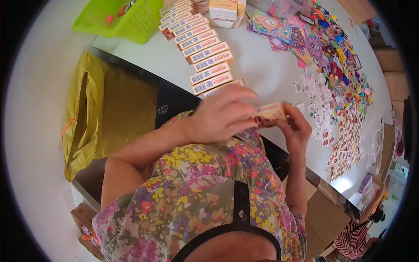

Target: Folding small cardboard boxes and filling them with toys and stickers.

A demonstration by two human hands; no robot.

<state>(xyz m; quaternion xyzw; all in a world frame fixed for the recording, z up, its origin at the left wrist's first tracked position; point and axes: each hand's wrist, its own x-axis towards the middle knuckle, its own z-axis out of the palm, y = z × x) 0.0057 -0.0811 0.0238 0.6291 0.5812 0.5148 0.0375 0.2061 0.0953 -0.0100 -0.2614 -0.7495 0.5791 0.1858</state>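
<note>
My right hand (297,129) pinches the right end of a small printed carton (271,112) between thumb and fingers, just above the table's near edge. My left hand (224,111) is at the carton's left end, slightly blurred, its fingers stretched and apart from the thumb. Whether its fingertips touch the carton cannot be made out. Beyond the left hand, a slanting row of similar slim cartons (212,60) with orange edges and barcodes runs away across the white table (266,70). The nearest carton in that row is partly hidden behind the left hand.
A lime green basket (135,22) stands at the far left, and stacked cartons (223,9) at the far middle. Colourful trinkets (336,56), white tags (316,94) and printed cards (347,139) spread along the right. A yellow bag (83,118) hangs at left; another person (351,238) is lower right.
</note>
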